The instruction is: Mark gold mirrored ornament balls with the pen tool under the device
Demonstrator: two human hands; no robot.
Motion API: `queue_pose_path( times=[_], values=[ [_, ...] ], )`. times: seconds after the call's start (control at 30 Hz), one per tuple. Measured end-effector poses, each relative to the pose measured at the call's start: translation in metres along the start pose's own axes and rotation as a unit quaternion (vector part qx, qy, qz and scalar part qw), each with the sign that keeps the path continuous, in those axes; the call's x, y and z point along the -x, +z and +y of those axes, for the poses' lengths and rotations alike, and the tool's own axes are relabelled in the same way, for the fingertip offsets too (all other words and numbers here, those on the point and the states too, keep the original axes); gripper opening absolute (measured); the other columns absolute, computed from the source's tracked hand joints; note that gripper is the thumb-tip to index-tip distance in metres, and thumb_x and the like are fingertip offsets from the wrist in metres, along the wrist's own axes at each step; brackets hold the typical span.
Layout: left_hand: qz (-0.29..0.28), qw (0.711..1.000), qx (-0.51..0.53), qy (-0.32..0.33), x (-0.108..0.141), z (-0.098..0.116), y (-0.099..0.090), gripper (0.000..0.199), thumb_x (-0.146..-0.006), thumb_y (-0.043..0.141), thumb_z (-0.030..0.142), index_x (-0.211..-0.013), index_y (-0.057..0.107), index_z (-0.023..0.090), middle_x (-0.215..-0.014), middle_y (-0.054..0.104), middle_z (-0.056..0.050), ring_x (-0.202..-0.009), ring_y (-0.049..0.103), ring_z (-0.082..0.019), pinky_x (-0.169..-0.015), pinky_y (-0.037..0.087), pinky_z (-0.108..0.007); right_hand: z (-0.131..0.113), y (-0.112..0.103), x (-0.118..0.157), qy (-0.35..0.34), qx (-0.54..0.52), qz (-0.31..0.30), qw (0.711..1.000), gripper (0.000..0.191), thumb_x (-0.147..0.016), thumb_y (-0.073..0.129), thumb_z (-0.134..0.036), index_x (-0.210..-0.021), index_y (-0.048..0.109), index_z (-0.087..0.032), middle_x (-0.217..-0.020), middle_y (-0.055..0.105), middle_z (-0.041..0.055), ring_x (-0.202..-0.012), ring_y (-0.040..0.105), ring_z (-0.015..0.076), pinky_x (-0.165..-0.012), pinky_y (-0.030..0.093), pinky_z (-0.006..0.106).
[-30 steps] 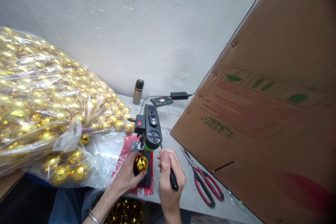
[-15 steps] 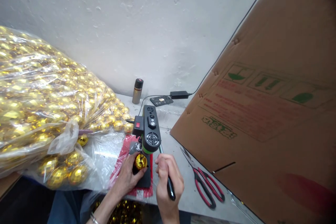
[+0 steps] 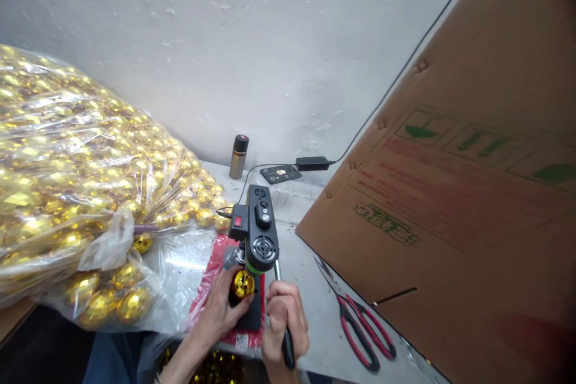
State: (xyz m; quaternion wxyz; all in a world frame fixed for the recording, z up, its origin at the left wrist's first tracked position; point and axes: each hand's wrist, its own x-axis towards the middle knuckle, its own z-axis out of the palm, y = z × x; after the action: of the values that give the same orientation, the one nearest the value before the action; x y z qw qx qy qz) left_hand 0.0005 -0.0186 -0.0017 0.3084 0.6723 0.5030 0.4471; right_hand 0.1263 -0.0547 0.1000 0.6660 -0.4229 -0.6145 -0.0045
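Observation:
My left hand (image 3: 220, 307) holds a gold mirrored ball (image 3: 243, 284) between thumb and fingers, steadying it on the dark base of a small black bench press (image 3: 261, 225). The ball sits just below the press head; I cannot tell whether a tool touches it. A slim metal lever with a black grip (image 3: 288, 349) comes off the right side of the press. Closed around this lever is my right hand (image 3: 284, 321), its fingers wrapped and thumb on top. Under the press lies a red plastic sheet (image 3: 211, 273).
A big clear bag (image 3: 90, 150) of gold balls fills the left side. Red-and-black scissors (image 3: 360, 318) lie right of my hand, beside a large cardboard box (image 3: 432, 192). Behind the press are a bottle (image 3: 238, 157), a dark patterned phone-like slab (image 3: 281, 174) and a power adapter (image 3: 312, 163).
My right hand has drawn the lever slightly down and to the left. The left hand keeps the ball under the press head. The whole view has shifted a little.

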Motion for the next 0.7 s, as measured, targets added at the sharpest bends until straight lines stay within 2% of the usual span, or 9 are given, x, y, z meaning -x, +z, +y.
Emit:
queue_pose_path(
  times=[0.3,0.7],
  values=[
    [-0.023,0.999,0.004,-0.029,-0.001,0.008,-0.006,0.046,-0.082,0.073,0.041,-0.122,0.065,0.02,-0.111,0.075,-0.013,-0.104,0.072,-0.033,-0.092,0.06,-0.052,0.001,0.004,0.008,0.02,0.003,0.027,0.999,0.03,-0.103,0.041,-0.018,-0.076,0.052,-0.022,-0.074,0.054,-0.0016,-0.062,0.053,0.012,-0.057,0.041,0.026],
    [-0.019,0.999,-0.009,-0.025,0.0,0.007,-0.005,0.046,-0.081,0.074,0.04,-0.122,0.066,0.02,-0.11,0.075,-0.014,-0.102,0.072,-0.034,-0.09,0.06,-0.052,-0.004,0.011,0.007,0.029,0.009,0.057,0.998,0.031,-0.103,0.042,-0.019,-0.073,0.049,-0.022,-0.072,0.053,-0.0016,-0.059,0.05,0.0118,-0.053,0.037,0.026]
  ],
)
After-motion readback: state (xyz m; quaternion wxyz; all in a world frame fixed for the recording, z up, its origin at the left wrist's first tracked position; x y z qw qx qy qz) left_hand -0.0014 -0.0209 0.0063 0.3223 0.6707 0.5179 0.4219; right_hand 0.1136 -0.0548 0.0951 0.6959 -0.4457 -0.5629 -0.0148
